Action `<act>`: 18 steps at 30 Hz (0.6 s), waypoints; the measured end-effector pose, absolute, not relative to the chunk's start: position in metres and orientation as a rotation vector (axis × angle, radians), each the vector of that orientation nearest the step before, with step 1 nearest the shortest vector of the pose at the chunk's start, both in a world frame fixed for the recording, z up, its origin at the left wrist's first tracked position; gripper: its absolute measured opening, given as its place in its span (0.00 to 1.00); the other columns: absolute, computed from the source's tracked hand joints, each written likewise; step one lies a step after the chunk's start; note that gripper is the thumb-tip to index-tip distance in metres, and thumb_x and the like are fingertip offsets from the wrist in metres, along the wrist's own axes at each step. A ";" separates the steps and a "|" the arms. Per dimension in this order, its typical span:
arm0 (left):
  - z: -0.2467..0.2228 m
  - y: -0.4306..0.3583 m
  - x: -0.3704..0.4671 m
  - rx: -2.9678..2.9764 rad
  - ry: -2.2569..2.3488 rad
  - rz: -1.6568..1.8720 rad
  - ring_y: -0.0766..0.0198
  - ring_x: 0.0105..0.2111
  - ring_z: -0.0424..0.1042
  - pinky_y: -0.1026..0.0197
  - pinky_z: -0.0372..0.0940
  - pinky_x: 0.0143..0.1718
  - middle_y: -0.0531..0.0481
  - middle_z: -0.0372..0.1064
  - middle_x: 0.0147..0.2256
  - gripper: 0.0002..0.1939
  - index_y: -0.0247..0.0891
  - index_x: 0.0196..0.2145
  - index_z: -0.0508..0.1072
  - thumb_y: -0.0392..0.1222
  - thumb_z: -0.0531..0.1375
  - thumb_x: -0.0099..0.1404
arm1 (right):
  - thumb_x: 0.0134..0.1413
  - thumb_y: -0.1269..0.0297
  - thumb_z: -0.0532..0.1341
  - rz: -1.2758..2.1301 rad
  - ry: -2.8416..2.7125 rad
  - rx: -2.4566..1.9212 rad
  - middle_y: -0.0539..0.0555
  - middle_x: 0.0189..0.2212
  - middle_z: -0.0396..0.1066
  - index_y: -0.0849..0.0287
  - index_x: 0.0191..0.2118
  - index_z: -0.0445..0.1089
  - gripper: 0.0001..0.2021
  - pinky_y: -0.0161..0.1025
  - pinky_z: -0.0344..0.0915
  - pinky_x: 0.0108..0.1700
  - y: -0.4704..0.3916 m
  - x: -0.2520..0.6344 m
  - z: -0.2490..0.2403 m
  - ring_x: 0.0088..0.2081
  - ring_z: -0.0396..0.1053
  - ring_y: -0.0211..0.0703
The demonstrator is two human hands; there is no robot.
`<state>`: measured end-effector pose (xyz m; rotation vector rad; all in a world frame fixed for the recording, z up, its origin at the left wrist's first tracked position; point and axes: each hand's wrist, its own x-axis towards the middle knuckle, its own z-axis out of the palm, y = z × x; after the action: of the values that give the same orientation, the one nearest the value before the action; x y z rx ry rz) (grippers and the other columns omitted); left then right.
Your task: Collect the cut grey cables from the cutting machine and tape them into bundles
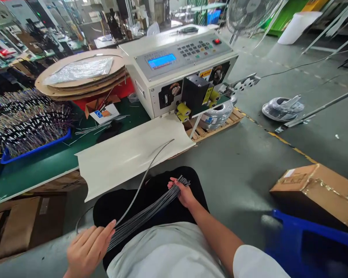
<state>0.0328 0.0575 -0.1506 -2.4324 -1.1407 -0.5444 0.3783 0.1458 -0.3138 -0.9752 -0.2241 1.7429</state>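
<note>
A bundle of cut grey cables [150, 211] lies slantwise across my lap. My right hand [185, 194] is closed around its far end, where the cable tips stick out together. At the lower left, my left hand [89, 245] pinches one separate grey cable [142, 180]. That cable curves up and away, its tip over the cream chute [133, 154]; a thin tail loops out behind the hand. The near end of the bundle passes beside or under my left fingers; whether they grip it too is hidden.
A cable-cutting machine [178, 69] with a lit blue screen stands on the green bench [53, 154]. Left are cardboard discs [78, 90] and a blue tray [37, 148] of wire bunches. Right are a carton [316, 189], a blue stool [301, 231] and a wrapped cable coil [282, 109] on the floor.
</note>
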 end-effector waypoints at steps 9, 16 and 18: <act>-0.208 -0.006 0.034 -2.715 -1.337 -0.351 0.67 0.25 0.71 0.62 0.63 0.31 0.56 0.72 0.25 0.18 0.46 0.48 0.72 0.34 0.64 0.61 | 0.47 0.58 0.70 1.748 -0.244 -0.895 0.57 0.42 0.78 0.57 0.42 0.76 0.16 0.51 0.67 0.54 0.137 0.378 -0.313 0.45 0.75 0.51; -0.231 -0.009 0.017 -2.757 -1.531 -0.184 0.68 0.26 0.71 0.63 0.62 0.33 0.55 0.72 0.24 0.13 0.48 0.47 0.74 0.38 0.58 0.65 | 0.46 0.59 0.69 1.748 -0.218 -0.941 0.53 0.39 0.78 0.55 0.43 0.75 0.16 0.50 0.66 0.53 0.136 0.376 -0.307 0.46 0.74 0.50; -0.235 -0.007 0.012 -2.739 -1.587 -0.141 0.68 0.27 0.72 0.63 0.62 0.33 0.55 0.72 0.25 0.12 0.49 0.46 0.75 0.39 0.58 0.66 | 0.46 0.58 0.69 1.737 -0.224 -0.925 0.50 0.34 0.77 0.54 0.43 0.75 0.16 0.49 0.66 0.53 0.138 0.376 -0.306 0.44 0.75 0.49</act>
<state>0.0125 -0.0066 -0.2349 -2.7387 -1.5867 -0.1413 0.3759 0.1375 -0.3061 -0.9251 -0.2239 1.7373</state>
